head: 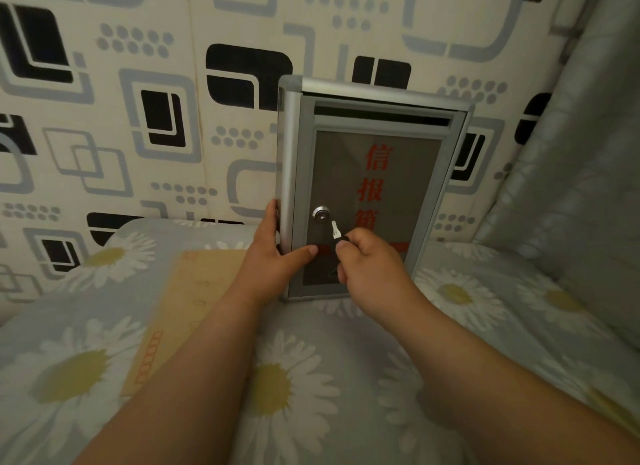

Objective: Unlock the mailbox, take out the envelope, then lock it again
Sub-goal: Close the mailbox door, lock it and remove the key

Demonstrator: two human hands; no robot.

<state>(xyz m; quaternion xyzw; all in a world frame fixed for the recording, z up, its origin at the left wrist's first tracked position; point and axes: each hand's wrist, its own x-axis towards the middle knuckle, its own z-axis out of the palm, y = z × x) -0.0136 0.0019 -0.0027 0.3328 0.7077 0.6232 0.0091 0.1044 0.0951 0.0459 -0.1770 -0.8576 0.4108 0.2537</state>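
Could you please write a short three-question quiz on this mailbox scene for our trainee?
1. True or false: the key is already seated in the lock.
2. Which of the hands steadies the mailbox at its edge: A) left hand B) right hand?
3. Where does the brown envelope lie?

Key:
1. False; the key tip sits just below and right of the lock.
2. A; the right hand pinches the key.
3. On the daisy-print bedding, left of the mailbox, partly under the left forearm.
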